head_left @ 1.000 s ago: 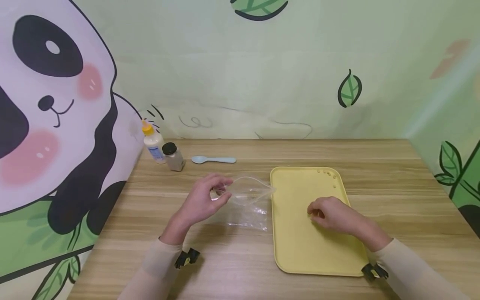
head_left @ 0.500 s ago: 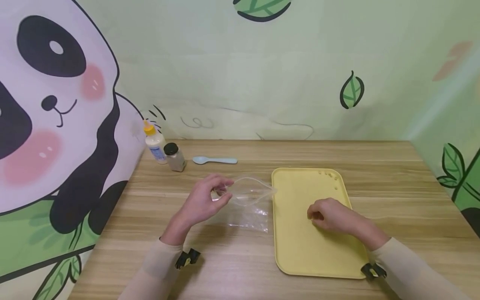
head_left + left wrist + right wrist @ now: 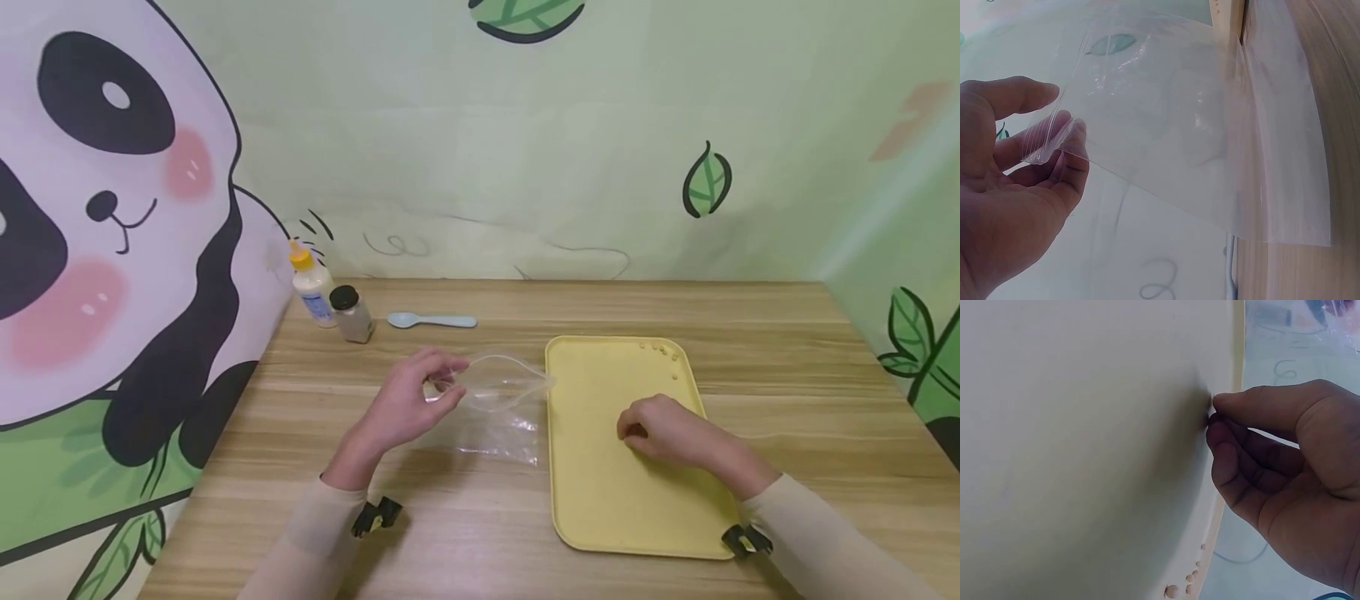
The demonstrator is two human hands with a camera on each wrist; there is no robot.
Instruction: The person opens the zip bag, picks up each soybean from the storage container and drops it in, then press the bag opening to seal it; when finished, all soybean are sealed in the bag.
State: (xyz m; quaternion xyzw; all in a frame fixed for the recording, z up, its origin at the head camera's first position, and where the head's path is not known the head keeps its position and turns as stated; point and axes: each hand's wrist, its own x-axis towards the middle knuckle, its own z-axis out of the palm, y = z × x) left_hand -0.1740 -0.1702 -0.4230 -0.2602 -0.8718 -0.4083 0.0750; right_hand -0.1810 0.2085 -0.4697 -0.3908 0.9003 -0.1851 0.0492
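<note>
My left hand [image 3: 411, 398] holds a clear zip-top plastic bag [image 3: 495, 435] by one corner of its mouth. In the left wrist view, the fingers curl round the ridged zip edge of the bag [image 3: 1147, 112], and the bag's mouth gapes. On the right, a yellow tray [image 3: 600, 500] lies flat, with my right hand [image 3: 667, 432] low over its middle. That hand's thumb and forefinger tips come close together at the tray surface in the right wrist view; anything between them is too small to make out. Several tiny round pellets [image 3: 1172, 591] sit near the tray's far right corner.
A white glue bottle [image 3: 315, 300] with an orange cap stands at the back left beside a small black-lidded jar [image 3: 352, 315]. Right of them lies a pale blue spoon [image 3: 431, 320]. Behind the wooden table [image 3: 465, 533] rises a painted wall [image 3: 480, 150].
The right hand's fingertips have drawn slightly closer together over the tray. The left hand and the bag have stayed put; the whole view has shifted a little.
</note>
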